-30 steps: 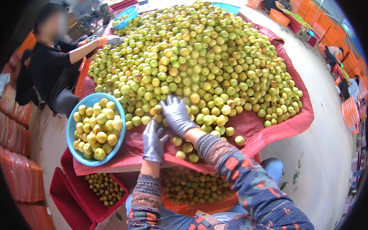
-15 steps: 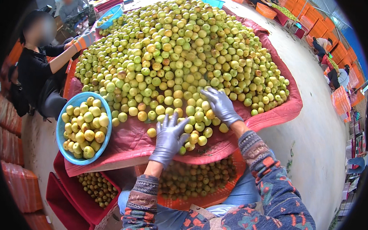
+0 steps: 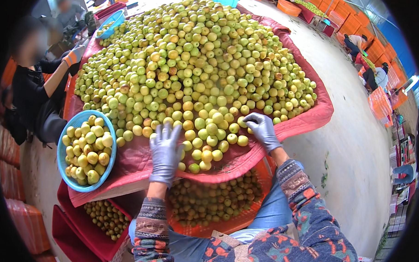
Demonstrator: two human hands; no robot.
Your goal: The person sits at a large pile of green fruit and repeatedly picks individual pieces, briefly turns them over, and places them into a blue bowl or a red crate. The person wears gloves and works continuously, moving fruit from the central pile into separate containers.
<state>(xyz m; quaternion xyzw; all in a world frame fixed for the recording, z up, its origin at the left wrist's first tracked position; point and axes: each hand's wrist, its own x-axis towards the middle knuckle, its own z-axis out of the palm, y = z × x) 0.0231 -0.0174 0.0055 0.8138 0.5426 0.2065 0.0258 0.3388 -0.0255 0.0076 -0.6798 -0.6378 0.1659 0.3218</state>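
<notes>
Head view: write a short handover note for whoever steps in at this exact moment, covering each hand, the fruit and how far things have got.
Left hand: gloved, fingers spread flat on the red cloth beside the near fruit, holding nothing.
Right hand: gloved, fingertips on fruit at the pile's near right edge; grip unclear.
Blue basket on the left is nearly full of yellow-green fruit.
Orange crate below the table edge is partly filled; red crate lower left holds some too.
Left: most of the pile remains on the cloth.
</notes>
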